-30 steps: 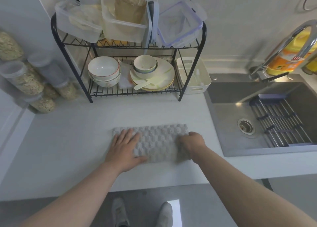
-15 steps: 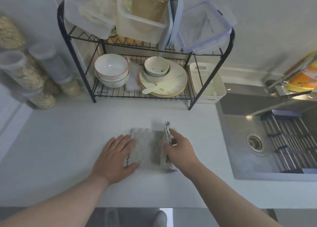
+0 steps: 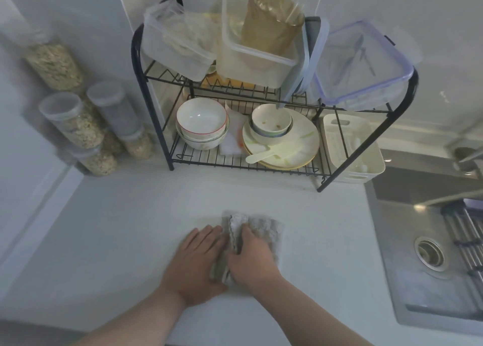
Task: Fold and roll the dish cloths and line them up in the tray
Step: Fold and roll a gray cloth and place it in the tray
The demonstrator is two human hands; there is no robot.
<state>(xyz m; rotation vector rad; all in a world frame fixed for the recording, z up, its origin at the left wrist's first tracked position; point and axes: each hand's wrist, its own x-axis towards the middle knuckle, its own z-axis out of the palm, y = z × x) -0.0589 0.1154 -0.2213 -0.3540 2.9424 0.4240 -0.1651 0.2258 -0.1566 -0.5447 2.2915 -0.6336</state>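
While both hands rest on the white countertop (image 3: 104,241) in front of the black two-tier wire dish rack (image 3: 206,159), a steel sink (image 3: 431,254) lies to the right of the rack. The grey waffle-textured dish cloth (image 3: 269,230) lies in front of the rack, partly folded. The left hand (image 3: 194,264) presses flat on the cloth's left side, fingers straight. The right hand (image 3: 251,259) curls its fingers round the raised folded edge. Both hands cover most of the cloth, and blur obscures the thumbs. The cream plastic tray (image 3: 360,174) stands at the rack's right end, partly behind its leg.
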